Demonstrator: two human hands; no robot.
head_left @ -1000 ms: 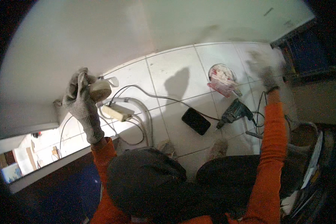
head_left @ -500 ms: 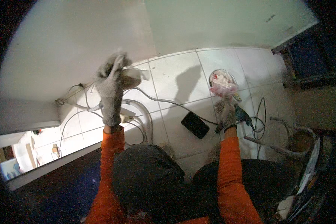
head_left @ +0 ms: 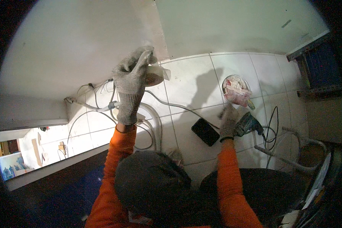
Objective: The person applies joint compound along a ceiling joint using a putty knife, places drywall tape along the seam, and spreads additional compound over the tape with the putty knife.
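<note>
Nearer wall seam (head_left: 160, 30) now, left hand (head_left: 132, 72)

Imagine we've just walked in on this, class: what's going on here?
A person in gloves holds a pale roll in the left hand, in front of the wall. The right hand shows between a phone and a drill, both lying on the tiled floor; whether it grips anything is unclear. Just beyond it stands a tub of something white.
</note>
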